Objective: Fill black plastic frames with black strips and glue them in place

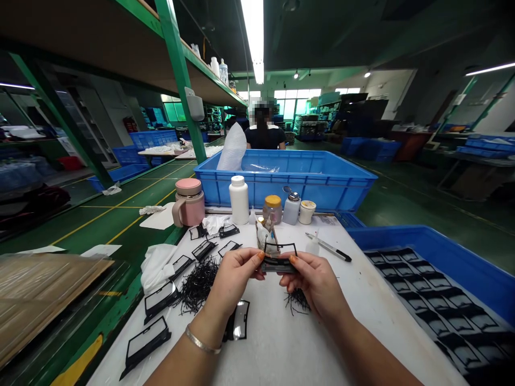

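Between both hands, above the white tabletop, is a small black plastic frame with a clear window (280, 261). My left hand (240, 268) pinches its left end, thumb on top. At its right end my right hand (311, 276) grips it the same way. Beneath my left wrist lies another black-framed clear piece (240, 320). A pile of thin black strips (200, 283) is left of my left hand, and a smaller bunch of strips (296, 301) lies under my right hand. Several similar black frames (147, 340) are spread along the table's left side.
Along the back stand a pink mug (190, 202), a white bottle (239, 200), a yellow-lidded jar (272, 209) and a pump bottle (292, 208). Behind them is a blue crate (341, 185). A pen (330, 247) lies to the right, beside a blue bin (426, 236) holding rows of frames. A person (265, 134) sits ahead.
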The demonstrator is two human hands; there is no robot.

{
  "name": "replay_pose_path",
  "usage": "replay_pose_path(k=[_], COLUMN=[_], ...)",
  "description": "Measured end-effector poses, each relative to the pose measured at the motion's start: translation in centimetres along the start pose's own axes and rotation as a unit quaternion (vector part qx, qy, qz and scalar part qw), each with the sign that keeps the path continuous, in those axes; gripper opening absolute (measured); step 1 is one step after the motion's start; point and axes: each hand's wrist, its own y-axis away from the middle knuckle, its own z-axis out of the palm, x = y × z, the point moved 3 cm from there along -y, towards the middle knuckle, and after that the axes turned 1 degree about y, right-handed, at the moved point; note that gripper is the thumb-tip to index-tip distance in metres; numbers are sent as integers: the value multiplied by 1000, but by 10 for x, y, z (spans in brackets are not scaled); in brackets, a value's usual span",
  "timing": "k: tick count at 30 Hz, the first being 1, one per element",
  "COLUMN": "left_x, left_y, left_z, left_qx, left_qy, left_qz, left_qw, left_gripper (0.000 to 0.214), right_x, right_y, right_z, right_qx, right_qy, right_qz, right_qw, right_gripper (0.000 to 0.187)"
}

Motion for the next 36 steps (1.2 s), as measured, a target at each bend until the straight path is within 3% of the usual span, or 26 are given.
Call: replay_pose_path(k=[16,22,27,32,36], left_x=[-1,-4,-11,-18,-19], left_y=[1,0,0,0,2], left_z=[0,0,4,9,12], left_qx=[-4,-18,-65,-127,-154], left_qy=[-4,77,156,201,167], left_qz=[-1,-52,-100,-146,-165], left_qw=[1000,996,980,960,960], left_gripper=[30,29,27,24,26], right_x=[1,-5,-16,-22,-22], right_y=[-1,-4,0,4,2], right_z=[-1,-12,-5,3,-1], right_qx=[1,64,-4,-66,-71], right_qy=[-7,38,107,116,136], right_qz=[4,-50,-116,-145,-136], right_qw=[1000,996,987,980,979], right_gripper=[38,27,32,15,6])
